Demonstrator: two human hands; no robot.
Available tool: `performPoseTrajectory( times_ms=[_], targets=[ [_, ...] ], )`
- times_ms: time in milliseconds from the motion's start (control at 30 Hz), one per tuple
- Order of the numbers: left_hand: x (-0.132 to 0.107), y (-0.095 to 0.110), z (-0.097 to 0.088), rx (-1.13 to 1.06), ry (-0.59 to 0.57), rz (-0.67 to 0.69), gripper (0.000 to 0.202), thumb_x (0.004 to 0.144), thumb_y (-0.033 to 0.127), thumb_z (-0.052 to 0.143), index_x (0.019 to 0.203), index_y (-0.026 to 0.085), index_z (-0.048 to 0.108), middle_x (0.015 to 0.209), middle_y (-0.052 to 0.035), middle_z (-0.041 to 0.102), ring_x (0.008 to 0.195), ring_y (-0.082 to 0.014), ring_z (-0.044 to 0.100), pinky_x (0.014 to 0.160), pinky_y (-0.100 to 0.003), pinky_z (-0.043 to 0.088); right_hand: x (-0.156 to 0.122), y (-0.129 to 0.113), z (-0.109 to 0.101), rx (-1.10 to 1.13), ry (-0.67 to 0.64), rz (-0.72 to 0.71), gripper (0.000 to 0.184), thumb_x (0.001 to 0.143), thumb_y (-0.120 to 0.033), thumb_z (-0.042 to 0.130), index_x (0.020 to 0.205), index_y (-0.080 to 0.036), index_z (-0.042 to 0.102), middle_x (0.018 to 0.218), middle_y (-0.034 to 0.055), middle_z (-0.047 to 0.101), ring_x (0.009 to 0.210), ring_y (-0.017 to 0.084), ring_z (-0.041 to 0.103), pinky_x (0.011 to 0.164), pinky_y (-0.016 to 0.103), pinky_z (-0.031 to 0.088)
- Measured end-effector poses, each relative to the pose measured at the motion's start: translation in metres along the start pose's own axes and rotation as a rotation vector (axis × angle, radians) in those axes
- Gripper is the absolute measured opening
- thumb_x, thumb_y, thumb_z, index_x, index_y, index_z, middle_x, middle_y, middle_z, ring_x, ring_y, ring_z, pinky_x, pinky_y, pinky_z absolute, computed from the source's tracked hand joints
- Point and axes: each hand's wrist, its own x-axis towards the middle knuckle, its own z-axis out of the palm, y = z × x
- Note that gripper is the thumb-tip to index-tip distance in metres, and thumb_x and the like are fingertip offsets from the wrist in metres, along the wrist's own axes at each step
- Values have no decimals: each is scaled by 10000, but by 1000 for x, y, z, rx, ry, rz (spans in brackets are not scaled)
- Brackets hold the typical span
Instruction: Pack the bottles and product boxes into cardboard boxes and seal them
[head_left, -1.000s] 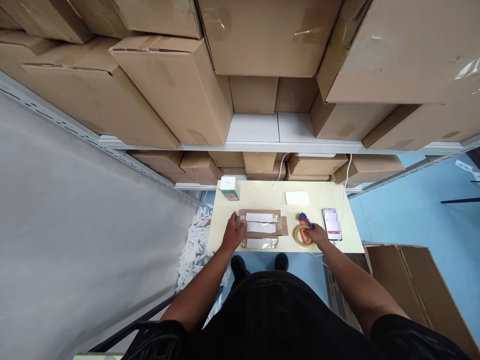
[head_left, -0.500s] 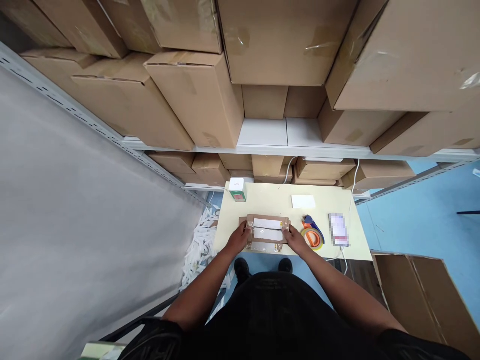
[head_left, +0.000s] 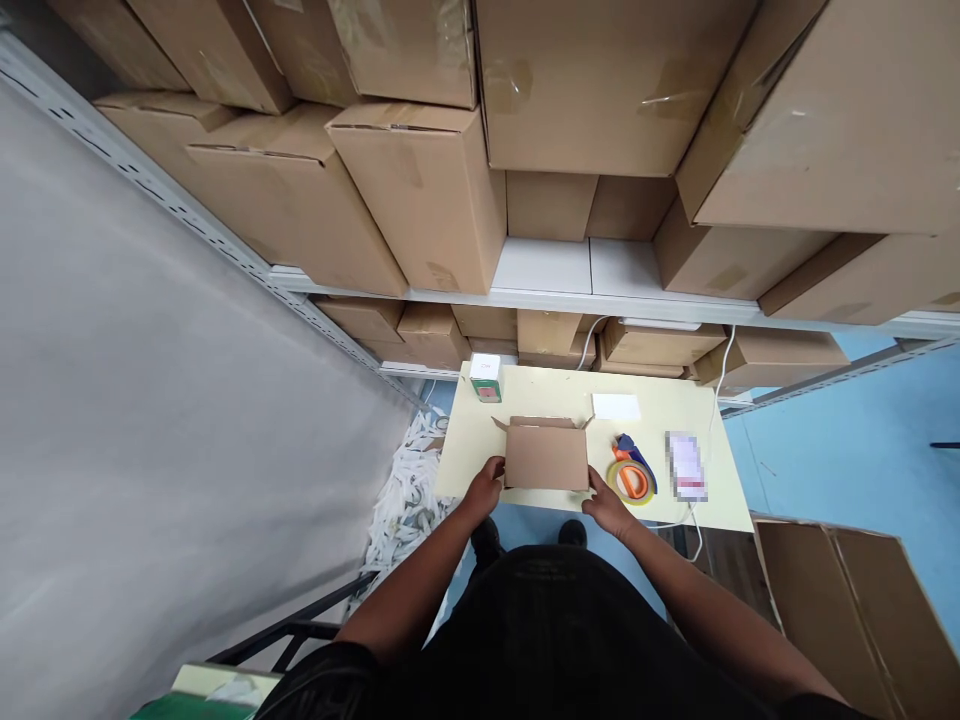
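Observation:
A small brown cardboard box (head_left: 546, 456) stands on the pale yellow table (head_left: 660, 500), its plain side turned towards me and its flaps sticking up at the back. My left hand (head_left: 487, 482) grips its lower left corner. My right hand (head_left: 604, 500) grips its lower right corner. An orange and blue tape dispenser (head_left: 632, 472) lies just to the right of my right hand.
A small white and green carton (head_left: 486, 377) stands at the table's back left, a white card (head_left: 616, 406) at the back, a phone (head_left: 685, 466) with a cable at the right. Shelves of large cardboard boxes (head_left: 420, 190) rise behind. White paper strips (head_left: 405, 495) litter the floor on the left.
My right hand left the tape dispenser and went to the box. Both hands turned the box over, so its taped white-label side no longer shows.

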Motion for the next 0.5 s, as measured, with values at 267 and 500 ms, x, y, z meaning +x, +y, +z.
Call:
performPoseTrajectory(
  times_ms=[267, 500],
  targets=[
    [22, 33, -8, 48, 109, -130, 484, 940, 514, 472, 1247, 191, 660, 1355, -136, 669, 1112, -279, 645, 885, -371, 519, 36, -36, -18, 182, 226, 202, 613, 849, -636, 516, 1272, -219, 669, 1328, 115, 670, 1027, 251, 665, 765, 315, 547],
    [14, 56, 10, 186, 50, 72, 526, 829, 230, 568, 1353, 217, 598, 1281, -85, 699, 1036, -241, 671, 936, -354, 514, 32, -58, -12, -20, 268, 78, 636, 886, -743, 446, 1146, -220, 697, 1169, 116, 724, 1100, 289, 640, 886, 393, 540]
  ],
)
